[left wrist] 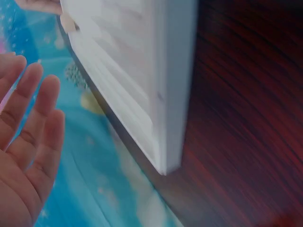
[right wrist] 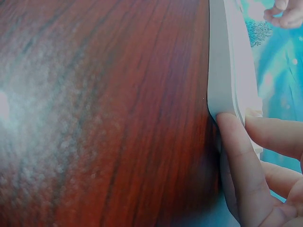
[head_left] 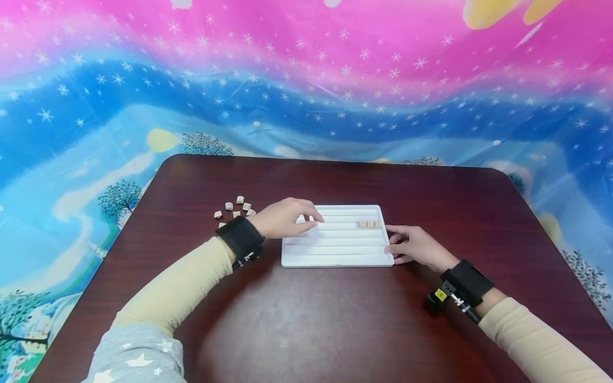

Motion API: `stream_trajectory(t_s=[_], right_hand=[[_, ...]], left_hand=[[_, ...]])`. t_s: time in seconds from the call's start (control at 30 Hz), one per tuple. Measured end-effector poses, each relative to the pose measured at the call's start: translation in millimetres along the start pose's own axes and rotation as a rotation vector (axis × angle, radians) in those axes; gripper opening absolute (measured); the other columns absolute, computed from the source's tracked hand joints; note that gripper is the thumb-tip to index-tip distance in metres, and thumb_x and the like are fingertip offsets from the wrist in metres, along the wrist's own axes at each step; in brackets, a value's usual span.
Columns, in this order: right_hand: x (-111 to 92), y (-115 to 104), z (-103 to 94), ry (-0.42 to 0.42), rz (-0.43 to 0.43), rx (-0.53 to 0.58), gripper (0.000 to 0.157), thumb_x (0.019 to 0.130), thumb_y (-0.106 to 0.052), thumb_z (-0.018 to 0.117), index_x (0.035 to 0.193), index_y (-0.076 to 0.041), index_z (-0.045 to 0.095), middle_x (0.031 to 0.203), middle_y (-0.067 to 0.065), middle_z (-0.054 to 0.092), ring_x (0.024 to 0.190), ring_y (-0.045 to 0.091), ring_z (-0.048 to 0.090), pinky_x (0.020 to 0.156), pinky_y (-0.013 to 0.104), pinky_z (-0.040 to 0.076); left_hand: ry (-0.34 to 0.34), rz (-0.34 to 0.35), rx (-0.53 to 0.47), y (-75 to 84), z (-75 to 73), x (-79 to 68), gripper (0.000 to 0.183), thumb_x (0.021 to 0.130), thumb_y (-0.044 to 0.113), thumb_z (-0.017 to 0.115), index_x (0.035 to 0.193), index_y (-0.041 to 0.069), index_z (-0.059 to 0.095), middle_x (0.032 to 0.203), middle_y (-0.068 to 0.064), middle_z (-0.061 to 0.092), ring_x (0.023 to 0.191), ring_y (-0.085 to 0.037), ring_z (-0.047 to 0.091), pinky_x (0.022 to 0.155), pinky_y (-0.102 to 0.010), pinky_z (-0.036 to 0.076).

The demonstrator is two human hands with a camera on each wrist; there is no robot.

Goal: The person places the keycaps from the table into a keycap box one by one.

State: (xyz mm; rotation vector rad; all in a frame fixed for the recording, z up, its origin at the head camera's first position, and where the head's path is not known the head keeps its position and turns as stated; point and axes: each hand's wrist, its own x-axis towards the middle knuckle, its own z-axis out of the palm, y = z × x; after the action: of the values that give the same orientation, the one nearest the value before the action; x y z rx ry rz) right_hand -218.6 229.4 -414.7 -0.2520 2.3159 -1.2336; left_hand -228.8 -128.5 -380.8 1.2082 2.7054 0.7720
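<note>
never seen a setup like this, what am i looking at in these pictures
There's no machine here, just a person working bare-handed. The wide picture is filmed from the person's head, looking forward and down; the two closer ones are filmed from the left and right wrists. On the dark table lies a white ridged tray, with three small tiles in a row near its right edge and loose tiles off to its left. The right hand grips the tray's right edge; the left hand is over its left part, with nothing visibly held.
</note>
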Motion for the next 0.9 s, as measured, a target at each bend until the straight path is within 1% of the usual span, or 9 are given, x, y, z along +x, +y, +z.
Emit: stream_trajectory(t_s=[0.1, 0.3, 0.43, 0.5, 0.57, 0.67, 0.7, 0.8, 0.9], right_hand=[[0, 2, 0.2, -0.002, 0.001, 0.002, 0.071, 0.095, -0.003, 0.072, 0.154, 0.008, 0.035, 0.105, 0.019, 0.058, 0.085, 0.026, 0.067, 0.073, 0.035, 0.061], [0, 2, -0.2, -0.008, 0.006, 0.011, 0.072, 0.095, -0.004, 0.072, 0.155, 0.007, 0.034, 0.106, 0.02, 0.058, 0.086, 0.025, 0.069, 0.072, 0.035, 0.061], [0, 2, -1.0, -0.006, 0.007, 0.008, 0.072, 0.096, -0.005, 0.072, 0.156, 0.007, 0.034, 0.107, 0.02, 0.058, 0.086, 0.025, 0.069, 0.072, 0.035, 0.061], [0, 2, -1.3, -0.005, 0.005, 0.004, 0.072, 0.096, -0.005, 0.072, 0.156, 0.006, 0.034, 0.107, 0.02, 0.058, 0.086, 0.025, 0.069, 0.073, 0.034, 0.061], [1, 2, -1.6, -0.006, 0.002, 0.0, 0.071, 0.096, -0.005, 0.071, 0.156, 0.006, 0.034, 0.107, 0.021, 0.058, 0.086, 0.025, 0.068, 0.073, 0.034, 0.06], [1, 2, -1.8, -0.007, 0.001, -0.004, 0.071, 0.096, -0.005, 0.071, 0.156, 0.006, 0.034, 0.108, 0.021, 0.058, 0.086, 0.025, 0.068, 0.074, 0.034, 0.06], [1, 2, -1.8, -0.007, 0.002, -0.003, 0.071, 0.096, -0.004, 0.071, 0.156, 0.006, 0.034, 0.108, 0.021, 0.058, 0.086, 0.025, 0.068, 0.073, 0.034, 0.06], [2, 1, -1.7, -0.009, 0.002, -0.002, 0.071, 0.096, -0.005, 0.071, 0.156, 0.005, 0.034, 0.108, 0.021, 0.058, 0.086, 0.026, 0.068, 0.074, 0.034, 0.06], [2, 0, -1.6, -0.013, 0.003, -0.001, 0.071, 0.096, -0.005, 0.071, 0.156, 0.005, 0.034, 0.108, 0.022, 0.058, 0.087, 0.026, 0.068, 0.074, 0.034, 0.06]], left_hand=[[0.039, -0.027, -0.003, -8.3, -5.2, -16.6, 0.022, 0.099, 0.013, 0.068, 0.119, 0.009, 0.077, 0.114, -0.002, 0.072, 0.101, -0.017, 0.065, 0.091, -0.034, 0.052], [0.115, -0.109, -0.031, -26.0, -14.2, -51.5, 0.022, 0.097, 0.009, 0.071, 0.117, 0.006, 0.077, 0.111, -0.004, 0.072, 0.101, -0.018, 0.066, 0.094, -0.04, 0.052], [0.126, -0.189, -0.024, -37.2, -19.0, -71.9, 0.022, 0.096, 0.01, 0.072, 0.118, 0.009, 0.078, 0.109, -0.002, 0.071, 0.08, -0.016, 0.063, 0.106, -0.056, 0.041], [0.128, -0.219, -0.016, -42.4, -22.2, -80.5, 0.022, 0.096, 0.009, 0.072, 0.117, 0.009, 0.078, 0.109, -0.001, 0.071, 0.076, -0.016, 0.06, 0.103, -0.058, 0.042], [0.137, -0.243, -0.018, -47.6, -26.1, -88.5, 0.022, 0.096, 0.008, 0.072, 0.117, 0.009, 0.078, 0.109, -0.003, 0.071, 0.079, -0.019, 0.062, 0.101, -0.056, 0.045], [0.162, -0.276, -0.043, -55.1, -32.3, -101.2, 0.022, 0.094, 0.006, 0.074, 0.115, 0.007, 0.078, 0.114, -0.008, 0.071, 0.109, -0.03, 0.065, 0.088, -0.046, 0.055], [0.171, -0.291, -0.05, -57.7, -34.1, -105.3, 0.021, 0.093, 0.005, 0.074, 0.114, 0.007, 0.078, 0.114, -0.009, 0.071, 0.112, -0.031, 0.064, 0.086, -0.046, 0.056], [0.198, -0.327, -0.06, -65.8, -37.9, -118.3, 0.02, 0.091, 0.003, 0.076, 0.111, 0.006, 0.078, 0.113, -0.009, 0.071, 0.107, -0.03, 0.064, 0.08, -0.043, 0.055], [0.198, -0.348, -0.045, -72.3, -39.3, -128.9, 0.019, 0.089, 0.001, 0.077, 0.107, 0.007, 0.078, 0.103, -0.004, 0.07, 0.087, -0.021, 0.062, 0.074, -0.04, 0.051]])
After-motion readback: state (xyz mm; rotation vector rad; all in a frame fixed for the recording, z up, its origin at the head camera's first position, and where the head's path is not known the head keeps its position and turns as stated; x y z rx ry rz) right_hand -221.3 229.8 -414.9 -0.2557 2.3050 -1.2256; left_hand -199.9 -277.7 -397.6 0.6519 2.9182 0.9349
